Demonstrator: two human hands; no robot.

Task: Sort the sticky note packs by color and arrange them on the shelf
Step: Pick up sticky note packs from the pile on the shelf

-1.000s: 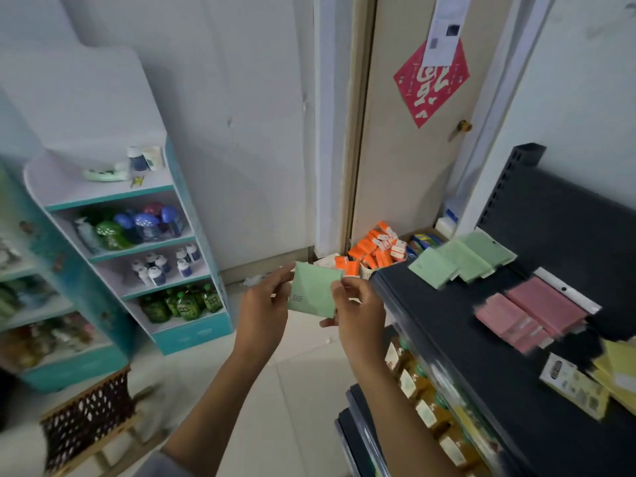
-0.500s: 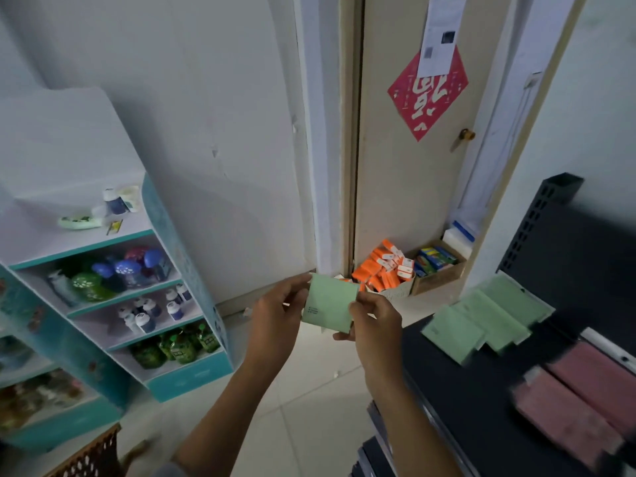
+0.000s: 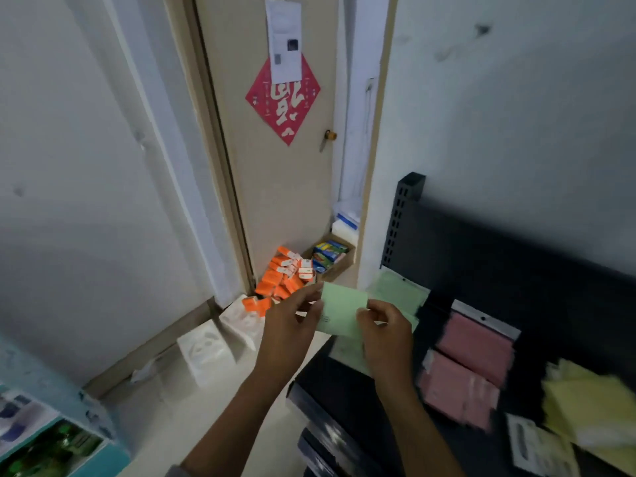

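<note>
Left hand: my left hand (image 3: 287, 333) pinches the left edge of the green pack (image 3: 340, 315), thumb on the near face and fingers curled behind it.
Right hand: my right hand (image 3: 387, 333) grips the pack's lower right corner — thumb on top, fingers tucked under.
Green pack: held flat between both hands in the air, just over the near left corner of the black shelf (image 3: 568, 270); small print shows near its lower left.
Green pile: more green packs (image 3: 399, 290) lie on the shelf just behind my right hand, partly hidden by it.
Pink packs: two pink packs (image 3: 475, 342) lie one in front of the other, right of my right hand — blurred.
Yellow packs: a yellow heap (image 3: 592, 407) at the right edge of the shelf, with a white label card (image 3: 537, 445) just in front of it.
Floor: orange boxes (image 3: 285, 277) piled by the door (image 3: 285, 187), a carton of coloured boxes (image 3: 330, 253) beside them, white boxes (image 3: 206, 349) along the wall.
Door: a red diamond paper (image 3: 282, 98) with a white sheet (image 3: 284, 39) overlapping its top.
Far left: a teal rack (image 3: 51, 425), only its corner in view.
</note>
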